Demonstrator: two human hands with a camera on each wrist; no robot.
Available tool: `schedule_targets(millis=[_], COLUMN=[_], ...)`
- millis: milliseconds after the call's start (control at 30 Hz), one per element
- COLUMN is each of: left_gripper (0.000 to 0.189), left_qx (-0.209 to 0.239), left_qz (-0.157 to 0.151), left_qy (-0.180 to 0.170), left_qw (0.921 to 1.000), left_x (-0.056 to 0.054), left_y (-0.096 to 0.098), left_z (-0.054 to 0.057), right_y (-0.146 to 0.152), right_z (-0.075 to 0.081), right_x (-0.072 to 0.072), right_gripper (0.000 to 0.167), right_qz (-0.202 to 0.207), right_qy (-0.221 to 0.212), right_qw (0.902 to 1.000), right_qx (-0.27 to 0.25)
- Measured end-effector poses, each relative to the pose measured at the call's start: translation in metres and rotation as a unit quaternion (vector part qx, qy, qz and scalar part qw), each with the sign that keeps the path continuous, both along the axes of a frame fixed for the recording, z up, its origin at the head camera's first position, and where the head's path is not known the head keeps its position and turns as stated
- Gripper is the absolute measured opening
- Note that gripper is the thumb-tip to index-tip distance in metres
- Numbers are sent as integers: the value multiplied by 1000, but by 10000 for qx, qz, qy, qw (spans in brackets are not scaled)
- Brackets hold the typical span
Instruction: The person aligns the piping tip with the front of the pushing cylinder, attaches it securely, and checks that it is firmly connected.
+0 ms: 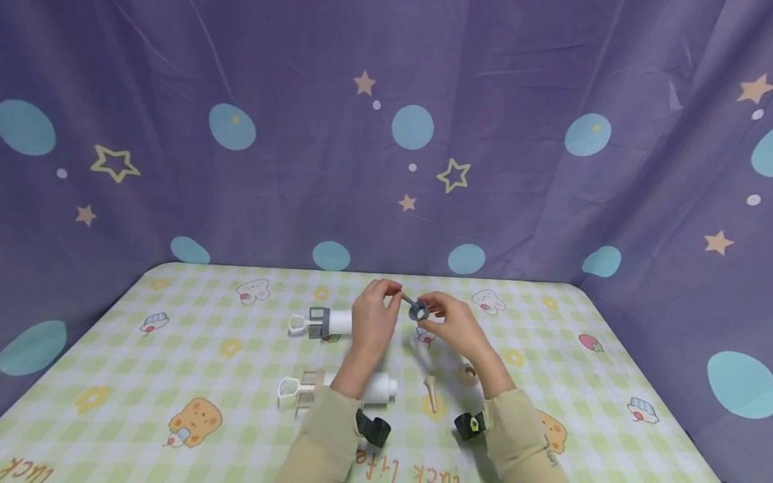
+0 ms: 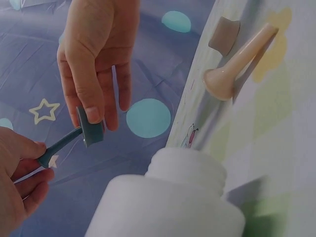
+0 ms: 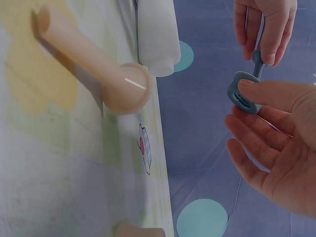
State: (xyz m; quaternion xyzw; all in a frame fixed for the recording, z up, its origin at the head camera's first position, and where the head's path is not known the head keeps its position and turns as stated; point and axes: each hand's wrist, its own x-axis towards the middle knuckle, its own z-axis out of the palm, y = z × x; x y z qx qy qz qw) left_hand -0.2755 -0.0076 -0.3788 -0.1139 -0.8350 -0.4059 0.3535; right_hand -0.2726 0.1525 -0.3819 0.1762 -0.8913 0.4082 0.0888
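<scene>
In the head view, my left hand (image 1: 374, 318) and right hand (image 1: 457, 327) are close together above the table. Thumb and fingers of the left hand pinch one end of a thin dark grey-blue stem (image 2: 61, 147), which has a flared tip. Between its thumb and fingers, the right hand holds a short ring (image 2: 94, 134) of the same colour. In the left wrist view the stem's far end meets the ring; whether they are joined I cannot tell. On the table below lie a beige flared peg (image 1: 431, 394) and a beige ring (image 1: 465, 373), the latter partly behind the right forearm.
Two white bottles lie on their sides to the left: one (image 1: 341, 323) with a grey frame collar, the other (image 1: 377, 389) with a beige one. Each has a white loop at its end. The left arm partly covers both. A purple curtain (image 1: 338, 215) hangs behind the checked tablecloth (image 1: 241, 382).
</scene>
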Motion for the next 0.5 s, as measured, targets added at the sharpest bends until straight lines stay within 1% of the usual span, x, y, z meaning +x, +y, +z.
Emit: schedule_targets(millis=[200, 300, 500], left_gripper=[6, 7, 8], left_qx=[-47, -95, -231], left_qz=[-163, -218, -188], left_qy=[-38, 24, 64], left_qw=[9998, 9997, 9995], left_x=[1, 1, 1], left_y=[2, 4, 7], left_z=[-2, -3, -4], right_y=[-1, -1, -2], right_z=[0, 2, 2], right_x=[0, 1, 2], right_gripper=[37, 38, 38], right_qz=[53, 28, 19], right_qy=[33, 37, 33], right_qw=[10000, 10000, 10000], right_qx=[-17, -19, -5])
